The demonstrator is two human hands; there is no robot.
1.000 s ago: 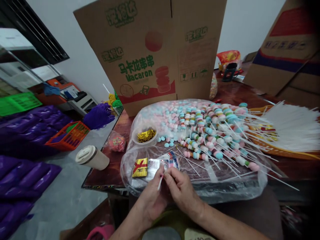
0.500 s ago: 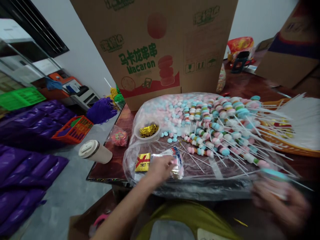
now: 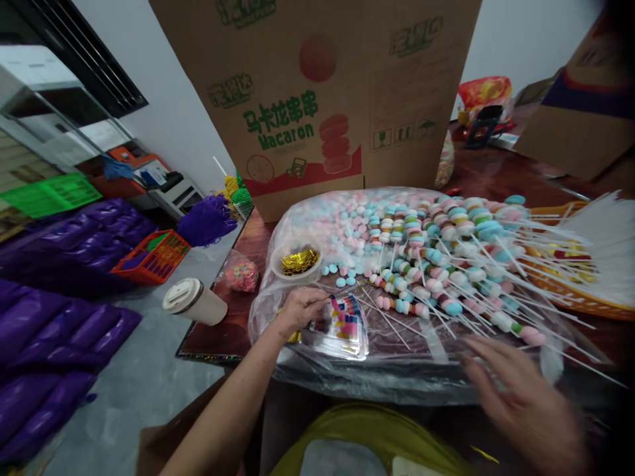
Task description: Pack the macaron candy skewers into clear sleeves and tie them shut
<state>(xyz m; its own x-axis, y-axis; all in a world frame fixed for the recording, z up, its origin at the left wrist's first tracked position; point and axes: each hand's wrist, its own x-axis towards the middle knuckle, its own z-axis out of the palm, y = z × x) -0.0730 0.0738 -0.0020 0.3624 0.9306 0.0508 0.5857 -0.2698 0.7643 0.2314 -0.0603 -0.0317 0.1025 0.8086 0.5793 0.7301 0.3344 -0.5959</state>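
My left hand (image 3: 303,309) is closed at the upper left corner of a stack of printed clear plastic bags (image 3: 347,330); its fingertips pinch the edge of a bag. Part of the yellow twist-tie pack (image 3: 294,336) shows from under that hand. My right hand (image 3: 520,390) is blurred over the table's front edge, fingers stretched out, with nothing visible in it. Beyond it lie several candy skewers (image 3: 451,277) of pink, white, blue and brown pieces, their white sticks pointing right and toward me. A bowl of gold twist ties (image 3: 299,260) sits behind my left hand.
Loose pink and blue candies (image 3: 347,225) lie on a clear plastic sheet. A large carton (image 3: 317,99) stands behind. An orange basket (image 3: 560,291) with white sticks is at right. A lidded cup (image 3: 196,301) and a small candy bag (image 3: 242,273) are at left.
My left hand has moved up and left from the middle of the bag stack to its corner. My right hand has moved left; the blurred blue-topped thing it held is gone from it.
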